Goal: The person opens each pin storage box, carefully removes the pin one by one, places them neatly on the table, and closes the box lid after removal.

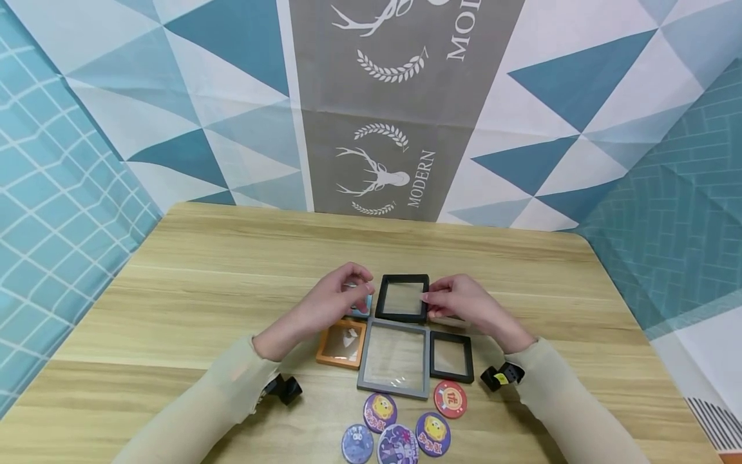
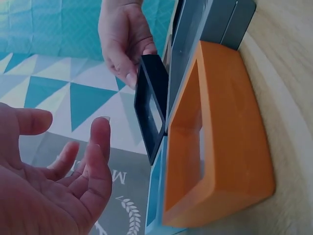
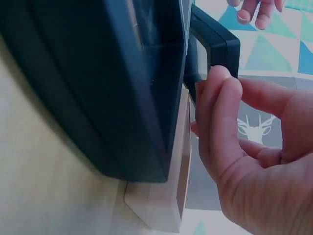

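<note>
My right hand (image 1: 466,303) pinches the right edge of a black square frame (image 1: 380,301) with a clear window. In the left wrist view this black frame (image 2: 157,81) stands tilted, raised at the gripped side. My left hand (image 1: 336,296) hovers over a light blue frame (image 1: 364,308), fingers loosely bent and holding nothing; it partly hides that frame. Below lie an orange frame (image 1: 322,345), a large grey frame (image 1: 394,389) and a smaller black frame (image 1: 453,375). A pale beige frame (image 3: 151,208) sits beneath my right hand, mostly covered in the head view.
Several round badges lie near the table's front: a red one (image 1: 450,399), purple ones with a yellow figure (image 1: 433,434), a blue one (image 1: 357,444) and a castle one (image 1: 397,446). The wooden table (image 1: 232,258) ends at a patterned cloth backdrop (image 1: 371,167).
</note>
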`<action>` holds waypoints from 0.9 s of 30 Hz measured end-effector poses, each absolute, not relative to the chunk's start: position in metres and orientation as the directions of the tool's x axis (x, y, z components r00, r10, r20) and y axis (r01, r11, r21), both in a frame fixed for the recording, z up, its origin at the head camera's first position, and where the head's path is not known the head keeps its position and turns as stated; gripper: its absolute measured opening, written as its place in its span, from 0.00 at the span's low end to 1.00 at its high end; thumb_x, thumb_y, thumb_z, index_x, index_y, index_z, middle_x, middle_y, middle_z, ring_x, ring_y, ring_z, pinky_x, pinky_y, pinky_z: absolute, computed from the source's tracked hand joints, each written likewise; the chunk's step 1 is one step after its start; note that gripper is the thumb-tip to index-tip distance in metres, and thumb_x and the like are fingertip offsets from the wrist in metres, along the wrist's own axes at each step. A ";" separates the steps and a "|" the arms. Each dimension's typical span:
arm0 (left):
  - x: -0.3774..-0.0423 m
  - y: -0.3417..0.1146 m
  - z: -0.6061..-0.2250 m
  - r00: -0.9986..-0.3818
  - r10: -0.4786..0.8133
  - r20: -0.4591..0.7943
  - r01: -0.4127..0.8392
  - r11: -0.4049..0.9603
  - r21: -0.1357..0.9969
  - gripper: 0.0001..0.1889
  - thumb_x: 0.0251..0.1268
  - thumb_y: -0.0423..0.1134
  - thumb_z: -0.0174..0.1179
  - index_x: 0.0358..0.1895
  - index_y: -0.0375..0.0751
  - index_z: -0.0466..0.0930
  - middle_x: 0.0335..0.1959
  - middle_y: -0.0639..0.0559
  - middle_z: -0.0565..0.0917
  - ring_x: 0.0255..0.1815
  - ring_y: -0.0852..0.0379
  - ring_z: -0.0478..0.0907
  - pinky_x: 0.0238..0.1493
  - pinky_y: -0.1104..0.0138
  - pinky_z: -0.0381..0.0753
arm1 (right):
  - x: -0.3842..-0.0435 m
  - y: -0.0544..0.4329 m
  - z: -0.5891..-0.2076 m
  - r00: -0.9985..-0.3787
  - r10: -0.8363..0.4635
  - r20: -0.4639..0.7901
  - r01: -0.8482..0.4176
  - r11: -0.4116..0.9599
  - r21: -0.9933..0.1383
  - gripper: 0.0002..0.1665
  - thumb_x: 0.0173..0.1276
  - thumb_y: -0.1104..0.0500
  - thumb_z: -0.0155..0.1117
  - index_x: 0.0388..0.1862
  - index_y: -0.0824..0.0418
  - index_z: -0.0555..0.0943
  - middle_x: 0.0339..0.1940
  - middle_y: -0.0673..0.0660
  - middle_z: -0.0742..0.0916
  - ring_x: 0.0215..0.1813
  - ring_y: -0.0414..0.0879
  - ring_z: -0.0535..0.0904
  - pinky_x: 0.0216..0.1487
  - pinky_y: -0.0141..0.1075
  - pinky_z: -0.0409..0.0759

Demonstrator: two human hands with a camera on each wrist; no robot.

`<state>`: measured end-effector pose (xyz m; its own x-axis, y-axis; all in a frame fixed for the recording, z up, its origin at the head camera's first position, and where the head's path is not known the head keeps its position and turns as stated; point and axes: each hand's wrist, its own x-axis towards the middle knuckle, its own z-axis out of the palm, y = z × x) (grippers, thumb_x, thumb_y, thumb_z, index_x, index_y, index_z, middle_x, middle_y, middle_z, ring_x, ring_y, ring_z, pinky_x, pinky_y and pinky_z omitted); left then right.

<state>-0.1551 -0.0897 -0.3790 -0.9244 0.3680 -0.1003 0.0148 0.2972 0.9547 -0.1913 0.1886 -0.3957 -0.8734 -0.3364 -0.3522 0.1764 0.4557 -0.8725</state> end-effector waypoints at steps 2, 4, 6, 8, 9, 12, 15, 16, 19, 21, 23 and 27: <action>-0.155 -0.090 -0.378 -0.926 0.366 -0.095 0.034 0.331 0.943 0.14 0.75 0.42 0.55 0.55 0.38 0.74 0.44 0.39 0.81 0.37 0.51 0.81 0.42 0.54 0.80 | -0.191 0.187 -0.395 -0.877 -0.331 -0.348 0.160 0.483 -0.861 0.20 0.74 0.61 0.61 0.56 0.76 0.77 0.33 0.60 0.86 0.32 0.45 0.85 0.38 0.37 0.85; -0.156 -0.092 -0.377 -0.927 0.365 -0.089 0.064 0.388 0.919 0.12 0.75 0.44 0.56 0.53 0.41 0.75 0.45 0.43 0.81 0.36 0.52 0.81 0.40 0.56 0.80 | -0.190 0.186 -0.394 -0.886 -0.318 -0.338 0.141 0.511 -0.848 0.19 0.73 0.60 0.62 0.54 0.75 0.79 0.31 0.60 0.86 0.31 0.46 0.85 0.37 0.38 0.85; -0.158 -0.095 -0.377 -0.926 0.370 -0.080 0.102 0.448 0.888 0.12 0.75 0.45 0.56 0.52 0.43 0.76 0.45 0.49 0.81 0.36 0.53 0.82 0.38 0.59 0.79 | -0.188 0.186 -0.393 -0.901 -0.295 -0.317 0.108 0.555 -0.825 0.19 0.74 0.58 0.62 0.53 0.73 0.80 0.30 0.58 0.86 0.31 0.47 0.85 0.36 0.38 0.85; -0.161 -0.098 -0.376 -0.927 0.368 -0.066 0.144 0.513 0.846 0.11 0.74 0.47 0.57 0.50 0.45 0.77 0.45 0.53 0.81 0.37 0.54 0.81 0.37 0.61 0.78 | -0.186 0.187 -0.391 -0.918 -0.271 -0.289 0.074 0.599 -0.797 0.19 0.74 0.57 0.62 0.53 0.71 0.81 0.30 0.57 0.86 0.30 0.47 0.85 0.36 0.38 0.85; -0.162 -0.101 -0.376 -0.926 0.374 -0.052 0.173 0.541 0.823 0.11 0.74 0.47 0.57 0.50 0.45 0.77 0.45 0.54 0.81 0.38 0.54 0.81 0.37 0.61 0.78 | -0.185 0.188 -0.390 -0.927 -0.258 -0.274 0.058 0.620 -0.782 0.18 0.74 0.56 0.61 0.53 0.70 0.81 0.29 0.56 0.86 0.30 0.47 0.85 0.35 0.38 0.84; -0.167 -0.109 -0.375 -0.911 0.412 0.018 0.294 0.619 0.728 0.10 0.71 0.43 0.60 0.48 0.43 0.80 0.49 0.51 0.80 0.47 0.50 0.80 0.47 0.56 0.79 | -0.181 0.192 -0.386 -0.945 -0.239 -0.224 0.015 0.650 -0.760 0.18 0.76 0.56 0.59 0.53 0.70 0.82 0.29 0.55 0.86 0.30 0.47 0.85 0.35 0.37 0.84; -0.172 -0.116 -0.377 -0.889 0.455 0.052 0.388 0.688 0.614 0.09 0.67 0.40 0.64 0.46 0.42 0.82 0.58 0.46 0.77 0.60 0.43 0.73 0.60 0.49 0.73 | -0.177 0.196 -0.382 -0.952 -0.240 -0.189 -0.006 0.632 -0.775 0.19 0.77 0.56 0.57 0.54 0.70 0.81 0.30 0.56 0.86 0.31 0.47 0.84 0.36 0.38 0.85; -0.174 -0.119 -0.378 -0.882 0.469 0.045 0.406 0.706 0.580 0.09 0.65 0.39 0.65 0.46 0.41 0.82 0.61 0.44 0.75 0.64 0.40 0.69 0.64 0.46 0.70 | -0.175 0.198 -0.380 -0.953 -0.243 -0.180 -0.011 0.621 -0.784 0.19 0.77 0.56 0.57 0.54 0.71 0.81 0.31 0.57 0.86 0.32 0.47 0.84 0.36 0.38 0.85; -0.176 -0.123 -0.382 -0.872 0.489 -0.032 0.407 0.759 0.509 0.09 0.61 0.40 0.69 0.44 0.45 0.84 0.69 0.41 0.69 0.70 0.35 0.61 0.67 0.42 0.65 | -0.172 0.200 -0.377 -0.954 -0.250 -0.163 -0.021 0.603 -0.798 0.19 0.78 0.56 0.56 0.55 0.71 0.80 0.31 0.57 0.86 0.32 0.47 0.84 0.37 0.38 0.85; -0.177 -0.124 -0.384 -0.870 0.486 -0.086 0.393 0.787 0.475 0.10 0.59 0.40 0.70 0.44 0.45 0.85 0.72 0.41 0.66 0.71 0.35 0.58 0.67 0.42 0.65 | -0.169 0.200 -0.375 -0.955 -0.253 -0.155 -0.030 0.602 -0.798 0.19 0.78 0.56 0.56 0.55 0.70 0.80 0.31 0.57 0.86 0.32 0.47 0.84 0.37 0.39 0.85; -0.177 -0.124 -0.386 -0.873 0.473 -0.121 0.376 0.810 0.450 0.12 0.58 0.41 0.72 0.45 0.45 0.85 0.73 0.42 0.65 0.72 0.36 0.57 0.68 0.43 0.65 | -0.167 0.200 -0.373 -0.954 -0.261 -0.149 -0.041 0.604 -0.796 0.19 0.77 0.55 0.57 0.55 0.70 0.80 0.31 0.56 0.86 0.32 0.47 0.83 0.37 0.40 0.85; -0.178 -0.123 -0.392 -0.886 0.447 -0.125 0.362 0.834 0.418 0.16 0.54 0.42 0.75 0.44 0.44 0.84 0.72 0.42 0.68 0.71 0.37 0.61 0.69 0.47 0.65 | -0.164 0.199 -0.371 -0.951 -0.274 -0.143 -0.054 0.602 -0.797 0.19 0.77 0.55 0.58 0.55 0.69 0.80 0.31 0.56 0.85 0.32 0.48 0.83 0.38 0.44 0.85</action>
<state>-0.1779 -0.1234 -0.3923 -0.8859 0.4469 -0.1247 0.3617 0.8335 0.4176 -0.1643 0.1987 -0.3705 -0.9512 -0.2736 -0.1426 -0.0537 0.6018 -0.7968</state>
